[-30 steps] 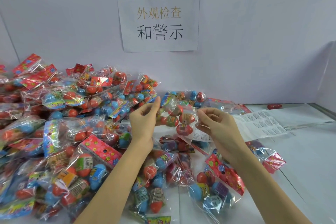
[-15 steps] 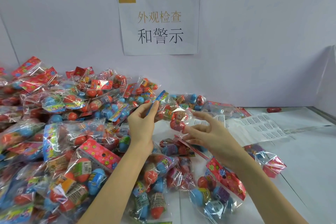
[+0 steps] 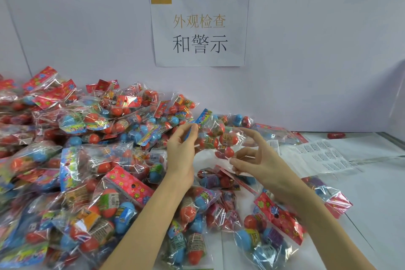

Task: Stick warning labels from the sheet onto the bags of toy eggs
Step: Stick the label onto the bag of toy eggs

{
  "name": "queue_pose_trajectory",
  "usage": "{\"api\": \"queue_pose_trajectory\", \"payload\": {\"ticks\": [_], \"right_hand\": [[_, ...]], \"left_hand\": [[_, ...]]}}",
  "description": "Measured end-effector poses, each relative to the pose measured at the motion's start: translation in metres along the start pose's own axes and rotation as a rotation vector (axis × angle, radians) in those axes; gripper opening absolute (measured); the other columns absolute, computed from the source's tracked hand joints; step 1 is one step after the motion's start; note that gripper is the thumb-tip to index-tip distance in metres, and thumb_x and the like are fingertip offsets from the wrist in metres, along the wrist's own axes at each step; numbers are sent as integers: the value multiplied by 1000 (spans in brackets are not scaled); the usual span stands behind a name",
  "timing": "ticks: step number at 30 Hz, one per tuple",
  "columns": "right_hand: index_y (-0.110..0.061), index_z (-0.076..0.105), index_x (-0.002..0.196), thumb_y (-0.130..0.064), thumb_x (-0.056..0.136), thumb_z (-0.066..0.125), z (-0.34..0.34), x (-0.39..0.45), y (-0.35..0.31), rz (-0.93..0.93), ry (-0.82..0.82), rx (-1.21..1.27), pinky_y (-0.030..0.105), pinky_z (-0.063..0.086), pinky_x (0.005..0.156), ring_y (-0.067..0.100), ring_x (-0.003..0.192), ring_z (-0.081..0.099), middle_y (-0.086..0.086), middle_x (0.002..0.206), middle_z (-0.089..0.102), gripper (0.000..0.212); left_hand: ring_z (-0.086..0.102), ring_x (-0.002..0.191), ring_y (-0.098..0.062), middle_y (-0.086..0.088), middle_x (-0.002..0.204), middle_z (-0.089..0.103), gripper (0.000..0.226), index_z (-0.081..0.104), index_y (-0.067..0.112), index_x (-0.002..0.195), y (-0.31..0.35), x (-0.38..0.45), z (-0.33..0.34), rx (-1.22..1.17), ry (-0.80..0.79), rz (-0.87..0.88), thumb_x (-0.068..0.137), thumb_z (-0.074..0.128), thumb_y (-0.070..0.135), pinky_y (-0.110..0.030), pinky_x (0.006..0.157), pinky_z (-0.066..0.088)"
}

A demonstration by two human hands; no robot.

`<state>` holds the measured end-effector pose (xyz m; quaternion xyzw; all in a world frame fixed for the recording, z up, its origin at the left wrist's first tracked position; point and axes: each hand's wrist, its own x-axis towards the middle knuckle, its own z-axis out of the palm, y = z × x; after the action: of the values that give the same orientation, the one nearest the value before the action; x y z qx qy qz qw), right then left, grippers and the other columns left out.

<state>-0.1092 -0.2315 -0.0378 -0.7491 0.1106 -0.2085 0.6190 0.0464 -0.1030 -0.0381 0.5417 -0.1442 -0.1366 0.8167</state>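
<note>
A left hand (image 3: 183, 149) pinches the blue header of a clear bag of toy eggs (image 3: 219, 138), which hangs rightward from that grip. The right hand (image 3: 252, 160), fingers spread and holding nothing, touches the bag's right side. The label sheet (image 3: 324, 155) lies farther right, nearest this hand.
</note>
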Motion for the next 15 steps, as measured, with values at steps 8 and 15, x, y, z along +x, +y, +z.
{"api": "queue_pose_trajectory", "payload": {"ticks": [8,15], "right_hand": [[-54,44,148,-8,94,76,8,1,0,-215,100,-258,34,63,84,19,78,72,-4,86,72,77],[-39,51,132,-11,93,78,11,1,3,-185,73,-275,36,63,81,19,79,74,0,85,76,54]], "left_hand": [[68,118,-24,-6,117,75,13,76,22,110,2,1,-4,70,-26,81,104,65,25,-44,108,53],[62,86,17,31,89,71,11,73,37,98,-1,5,-5,149,-53,119,103,66,29,-1,67,47]]}}
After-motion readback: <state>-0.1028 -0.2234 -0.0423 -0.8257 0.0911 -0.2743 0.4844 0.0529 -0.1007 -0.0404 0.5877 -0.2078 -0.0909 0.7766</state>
